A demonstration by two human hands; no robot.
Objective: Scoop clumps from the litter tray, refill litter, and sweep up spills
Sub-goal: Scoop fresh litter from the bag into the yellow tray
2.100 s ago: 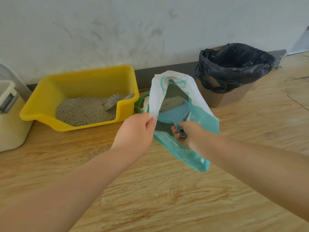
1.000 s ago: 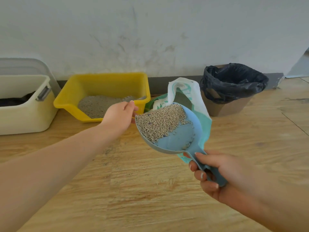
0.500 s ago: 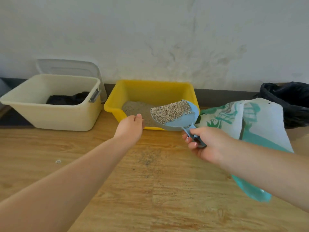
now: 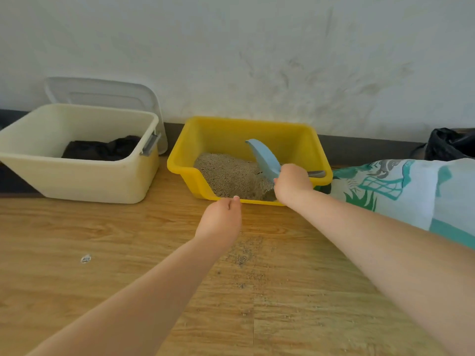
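The right hand (image 4: 291,182) was closed around the handle of a light blue plastic scoop (image 4: 263,158), holding it over the yellow plastic litter tray (image 4: 180,163) with the scoop's bowl tipped up on edge above the heap of grey-beige litter granules (image 4: 228,173) inside; no litter showed in the bowl from this angle. The left hand (image 4: 219,219) hovered just in front of the tray's low front lip, fingers loosely curled and holding nothing, one pale fingernail showing at the tip. The tray stood on the wooden plank floor (image 4: 102,240) against the white scuffed wall (image 4: 231,47), and a grey slotted scoop (image 4: 316,173) showed at the tray's right rim, mostly hidden behind the right hand. To the right of the tray lay a white and teal printed litter bag (image 4: 411,191), partly behind the right forearm. A scatter of spilled litter grains (image 4: 243,255) lay on the floor before the tray, under and between the two forearms. To the left of the tray stood a cream plastic storage bin (image 4: 77,181) with a grey latch and something dark inside, its translucent lid (image 4: 108,93) propped against the wall behind it. A black bin liner (image 4: 449,145) showed at the far right edge, and a small pale scrap (image 4: 85,258) lay on the floor at the left
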